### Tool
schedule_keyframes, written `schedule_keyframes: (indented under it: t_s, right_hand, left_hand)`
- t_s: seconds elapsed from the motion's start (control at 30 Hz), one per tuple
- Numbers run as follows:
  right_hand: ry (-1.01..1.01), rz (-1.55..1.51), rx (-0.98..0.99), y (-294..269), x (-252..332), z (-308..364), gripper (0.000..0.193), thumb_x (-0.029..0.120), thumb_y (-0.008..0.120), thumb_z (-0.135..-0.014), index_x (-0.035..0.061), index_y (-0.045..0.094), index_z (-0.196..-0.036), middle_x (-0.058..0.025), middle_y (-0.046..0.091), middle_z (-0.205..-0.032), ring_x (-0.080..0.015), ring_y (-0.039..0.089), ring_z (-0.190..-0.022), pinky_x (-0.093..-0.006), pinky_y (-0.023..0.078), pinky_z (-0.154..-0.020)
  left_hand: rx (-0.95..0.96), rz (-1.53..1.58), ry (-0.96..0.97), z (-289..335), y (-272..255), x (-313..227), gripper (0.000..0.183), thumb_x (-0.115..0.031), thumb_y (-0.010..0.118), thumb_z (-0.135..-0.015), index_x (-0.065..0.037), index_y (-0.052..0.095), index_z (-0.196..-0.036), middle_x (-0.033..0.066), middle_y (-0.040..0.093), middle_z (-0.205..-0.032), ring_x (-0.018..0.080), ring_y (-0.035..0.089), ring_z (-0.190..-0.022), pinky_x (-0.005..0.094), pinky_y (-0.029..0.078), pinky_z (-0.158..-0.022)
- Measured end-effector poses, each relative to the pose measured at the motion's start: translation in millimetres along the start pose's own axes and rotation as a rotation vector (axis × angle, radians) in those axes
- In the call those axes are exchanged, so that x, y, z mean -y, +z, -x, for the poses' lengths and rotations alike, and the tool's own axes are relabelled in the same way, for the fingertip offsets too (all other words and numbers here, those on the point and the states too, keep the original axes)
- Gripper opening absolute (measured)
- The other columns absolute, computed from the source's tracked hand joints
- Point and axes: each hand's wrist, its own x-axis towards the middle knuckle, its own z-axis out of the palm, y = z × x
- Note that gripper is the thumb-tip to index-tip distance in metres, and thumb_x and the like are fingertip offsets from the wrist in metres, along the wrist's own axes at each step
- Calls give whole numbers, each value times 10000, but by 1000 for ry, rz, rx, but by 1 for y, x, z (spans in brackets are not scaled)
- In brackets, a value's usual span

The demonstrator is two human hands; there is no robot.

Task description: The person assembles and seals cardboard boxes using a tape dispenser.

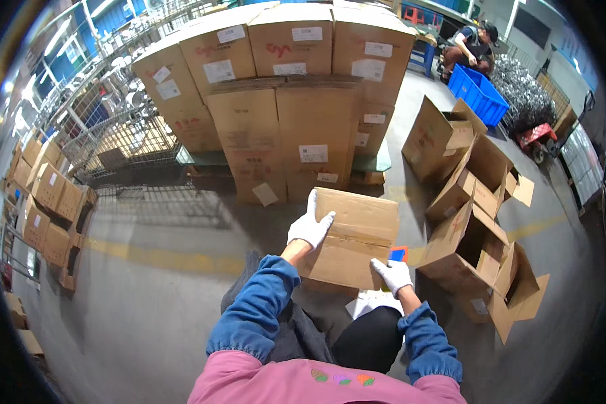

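A brown cardboard box with a crease across its face is held out in front of my knees, tilted. My left hand, in a white glove, grips its left side with the thumb lying over the face. Gloved in white too, my right hand clasps the lower right corner, thumb on the cardboard. The fingers behind the box are hidden. Just below it, white paper sheets lie by my right knee, and a small orange and blue item peeks out beside the right edge.
Stacked cartons on a pallet stand ahead, with flattened cardboard leaning against them. Several opened boxes lie on the floor at right. Beyond are a blue crate and a seated person. Wire cages and a loaded pallet stand left.
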Motion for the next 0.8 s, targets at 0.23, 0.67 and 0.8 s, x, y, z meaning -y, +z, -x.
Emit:
schedule_keyframes:
  t_s: [0.23,0.67,0.8]
  right_hand:
    - [-35,204,87,-12,7,3,501,510,613,-779,15,685,-808,-149,651,-693,-245,617,-642,-349,458,-598]
    - [-579,-244,-310,-49,10,-38,652,43,689,-755,66,414,-1346,-100,586,-1170,-158,592,-932,-280,489,-813]
    - [-521,-636,172,-65,65,-49,872,14,779,-634,37,322,-1377,-99,462,-1296,-159,539,-1031,-270,474,-848]
  left_hand:
    - [-43,-220,-28,7,10,-4,782,-551,405,-872,-202,21,-1458,237,602,-1040,394,612,-893,459,475,-793]
    - [-118,-112,-111,-72,34,4,799,-596,408,-855,-55,227,-1414,214,619,-1062,345,618,-943,416,480,-801]
    - [-141,-113,-104,-73,36,9,793,-602,423,-842,-53,276,-1395,208,614,-1082,349,610,-962,415,474,-810]
